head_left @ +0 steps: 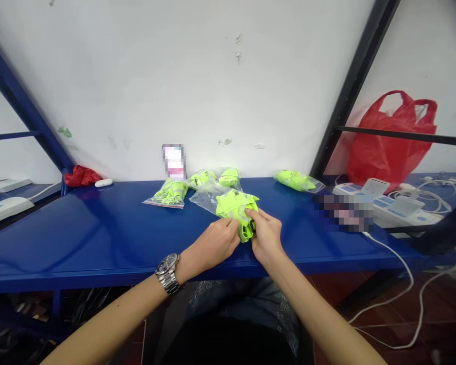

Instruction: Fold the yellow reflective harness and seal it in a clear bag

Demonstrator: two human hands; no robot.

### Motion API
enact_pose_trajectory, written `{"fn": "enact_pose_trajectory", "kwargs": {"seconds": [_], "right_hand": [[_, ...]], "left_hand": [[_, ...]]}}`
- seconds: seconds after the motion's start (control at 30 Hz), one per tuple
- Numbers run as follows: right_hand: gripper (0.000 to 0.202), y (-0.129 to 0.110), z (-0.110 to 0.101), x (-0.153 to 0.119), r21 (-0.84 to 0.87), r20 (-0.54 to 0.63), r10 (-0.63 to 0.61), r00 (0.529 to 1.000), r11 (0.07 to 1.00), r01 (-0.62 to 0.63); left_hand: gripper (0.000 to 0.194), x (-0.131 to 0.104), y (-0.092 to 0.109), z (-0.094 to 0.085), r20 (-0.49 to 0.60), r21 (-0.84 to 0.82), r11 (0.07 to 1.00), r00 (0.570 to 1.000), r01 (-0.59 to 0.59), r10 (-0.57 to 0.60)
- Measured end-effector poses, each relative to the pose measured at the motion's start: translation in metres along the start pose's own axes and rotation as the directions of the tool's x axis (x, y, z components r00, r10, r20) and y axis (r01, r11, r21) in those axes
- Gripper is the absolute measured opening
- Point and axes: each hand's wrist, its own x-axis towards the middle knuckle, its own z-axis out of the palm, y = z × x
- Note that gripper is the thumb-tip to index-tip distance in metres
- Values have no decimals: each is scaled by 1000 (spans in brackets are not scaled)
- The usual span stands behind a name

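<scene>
A bundled neon-yellow reflective vest (233,203) with grey strips is between my two hands, just above the front part of the blue table. My left hand (222,238), below a metal wristwatch (167,271), is closed on its lower left edge. Thumb and fingers of my right hand (265,233) grip its right side. A clear plastic bag (205,198) lies directly behind the vest; whether the two overlap or one is inside the other I cannot tell. Farther back are bagged yellow bundles: one at the left (171,192), two in the middle (230,177) and one at the right (294,180).
A phone (174,161) leans against the white wall. Red plastic (81,176) and a white case (104,182) lie at the left. On the right are a second phone (344,213) on a cable, power strips (387,205) and a red bag (391,142) behind a dark frame.
</scene>
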Motion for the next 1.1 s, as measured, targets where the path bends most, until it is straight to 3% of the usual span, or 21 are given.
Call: {"fn": "enact_pose_trajectory", "kwargs": {"seconds": [0.1,0.17,0.23,0.33,0.47,0.57,0.73,0.8,0.93,1.1], "right_hand": [[47,-12,-6,-5,-288,67,-136,988,946,150],[47,-20,-9,-9,-513,175,-246,953,804,302],[45,-25,-11,-12,-610,288,-301,909,674,417],[44,-23,-13,-14,-628,370,-335,866,597,499],[41,-13,-16,-15,-591,414,-362,835,591,549],[40,-11,-17,-15,-582,464,-376,802,554,596],[29,-10,-12,-13,-694,601,-280,748,281,663],[26,-9,-10,-10,-694,640,-239,731,229,682],[26,-16,-12,-2,-636,677,-236,697,288,716],[31,-38,-26,5,-464,765,-127,632,572,676]], "left_hand": [[20,7,-3,-23,-57,-45,993,992,112,-114],[20,11,-3,-34,-144,-98,981,973,165,-178],[18,14,-4,-37,-173,-151,974,965,171,-196],[15,13,-7,-29,-144,-203,962,966,181,-212],[12,11,-11,-16,-151,-198,953,954,229,-261],[15,10,-10,-14,-165,-156,968,961,195,-221],[14,4,-2,-15,-148,-134,990,987,39,-59],[14,1,1,-15,-120,-157,987,992,-44,25],[15,1,1,-18,-102,-239,968,993,-79,56],[17,11,-9,-33,-197,-365,931,975,20,-98]]}}
